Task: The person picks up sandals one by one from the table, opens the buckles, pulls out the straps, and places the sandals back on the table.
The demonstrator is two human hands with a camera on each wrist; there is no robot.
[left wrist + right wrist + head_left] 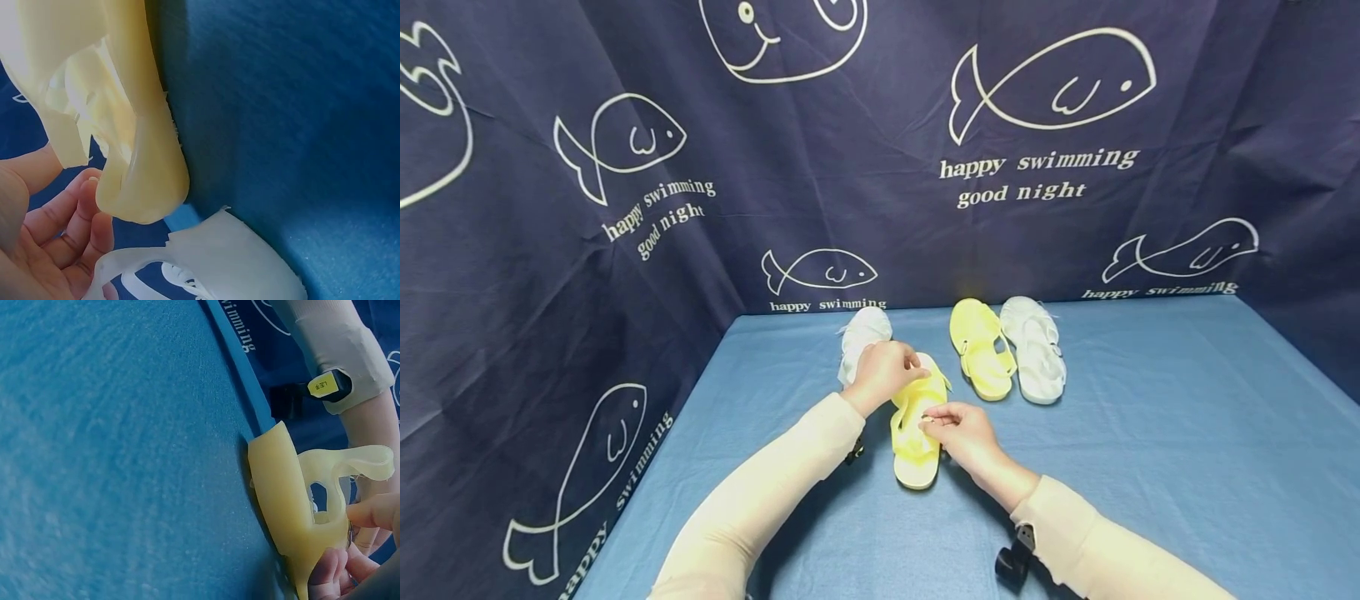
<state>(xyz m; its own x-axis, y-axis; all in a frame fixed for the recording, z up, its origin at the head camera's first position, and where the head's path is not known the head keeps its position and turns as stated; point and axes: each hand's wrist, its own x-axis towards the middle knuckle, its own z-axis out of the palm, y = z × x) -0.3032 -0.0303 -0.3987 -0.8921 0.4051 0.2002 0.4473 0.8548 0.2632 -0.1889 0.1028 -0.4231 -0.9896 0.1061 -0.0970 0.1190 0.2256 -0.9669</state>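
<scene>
A yellow sandal (916, 454) lies lengthwise on the blue cloth, between both hands. At its far end, my left hand (886, 367) holds it with curled fingers; in the left wrist view, the fingertips (94, 178) are right at its rounded rim, beside a loose flap of strap (72, 147). Nearer me, my right hand (966, 433) pinches the strap on the sandal's right side. In the right wrist view, thumb and fingers meet at a small dark, shiny piece on that strap, and a looped strap (369, 464) stands up from the sandal. My hand partly hides the pinched piece.
A white sandal (867, 323) lies just beyond my left hand, partly covered by it. To the right, another yellow sandal (973, 329) and a second white sandal (1037, 350) lie side by side. A dark blue curtain (880, 183) with fish prints hangs behind the table.
</scene>
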